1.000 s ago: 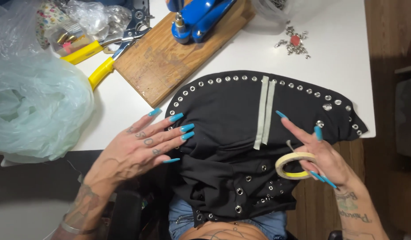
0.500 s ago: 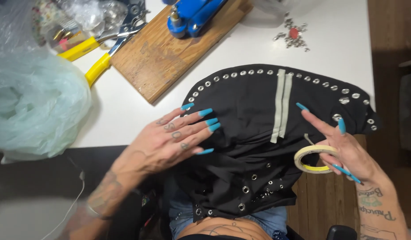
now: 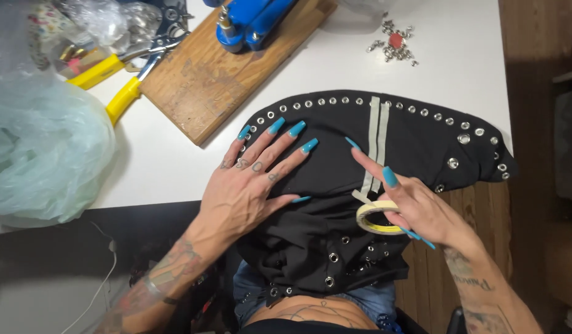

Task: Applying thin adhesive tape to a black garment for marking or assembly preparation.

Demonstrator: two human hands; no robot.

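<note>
Garment: black fabric piece point(image 3: 335, 179) with a row of silver eyelets along its curved upper edge, spread over the near edge of the white table point(image 3: 459, 68) and hanging down onto the person's lap.
Plastic bag: pale, crumpled bag point(image 3: 42, 148) at the table's left edge.
Pliers: yellow-handled pliers point(image 3: 122, 80) near the far left corner, just left of the board.
Board: wooden board point(image 3: 218, 74) lying at an angle near the far edge, carrying a blue press tool point(image 3: 249, 21).
Left hand: left hand point(image 3: 249, 179) lies flat on the left part of the garment, fingers spread wide, holding nothing; its long blue nails reach near the eyelet row.
Tape strips: two pale strips point(image 3: 375, 142) stuck side by side down the middle of the garment, from the eyelet row toward the near edge.
Right hand: right hand point(image 3: 415, 207) grips a roll of tape point(image 3: 378, 218) against the palm, forefinger stretched out and touching the fabric just left of the strips.
Loose eyelets: small heap of silver eyelets point(image 3: 394, 46) with a red piece, near the table's far right corner, well apart from the garment.
</note>
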